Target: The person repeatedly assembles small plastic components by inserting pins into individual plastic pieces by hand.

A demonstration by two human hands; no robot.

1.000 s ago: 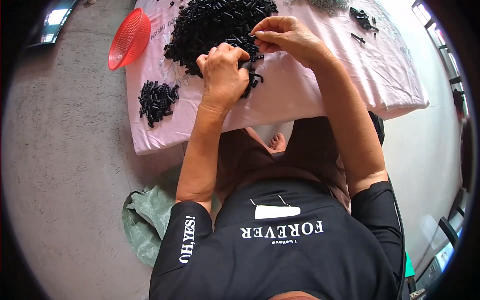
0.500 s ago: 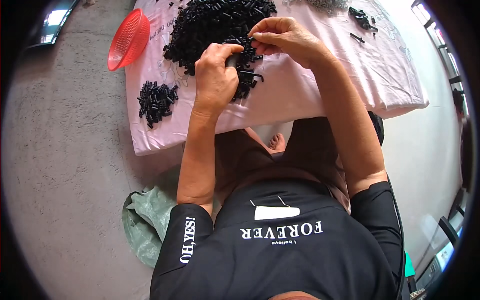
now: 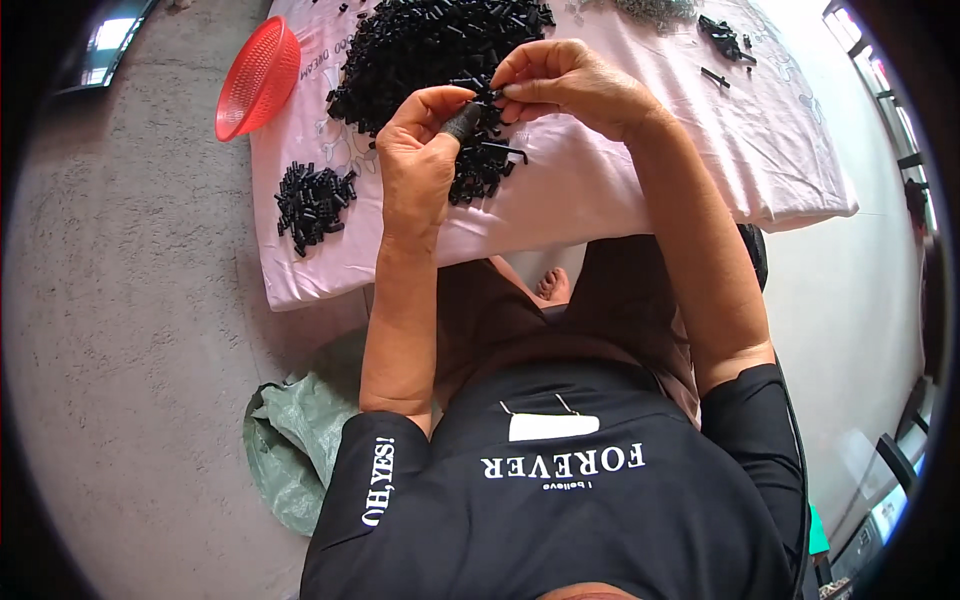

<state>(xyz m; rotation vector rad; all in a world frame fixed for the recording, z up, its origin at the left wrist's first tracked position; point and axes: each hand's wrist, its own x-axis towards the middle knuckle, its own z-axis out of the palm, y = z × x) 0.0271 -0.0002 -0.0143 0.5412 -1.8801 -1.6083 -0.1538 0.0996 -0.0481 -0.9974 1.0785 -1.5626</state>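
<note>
Over the near edge of a large heap of small black tubular pieces (image 3: 410, 60), my two hands meet with their fingertips almost touching. My left hand (image 3: 420, 145) is closed in a pinch, its thumb wrapped in a dark cover. A small black piece shows at its fingertips. Facing it, my right hand (image 3: 575, 88) also pinches, thumb against forefinger, on something tiny that I cannot make out. Just below the fingers lies a thin black bent rod (image 3: 508, 150), on a smaller spill of black pieces (image 3: 478, 182).
The table wears a pink cloth (image 3: 570, 190). A separate small pile of black pieces (image 3: 313, 205) lies at its left, near a tilted red basket (image 3: 258, 80). Far right are more black parts (image 3: 722, 38) and a greyish heap (image 3: 655, 10). A green sack (image 3: 300, 440) rests on the floor.
My left hand has turned, its thumb now raised towards the right hand. My right fingertips have shifted slightly left, bringing both pinches together.
</note>
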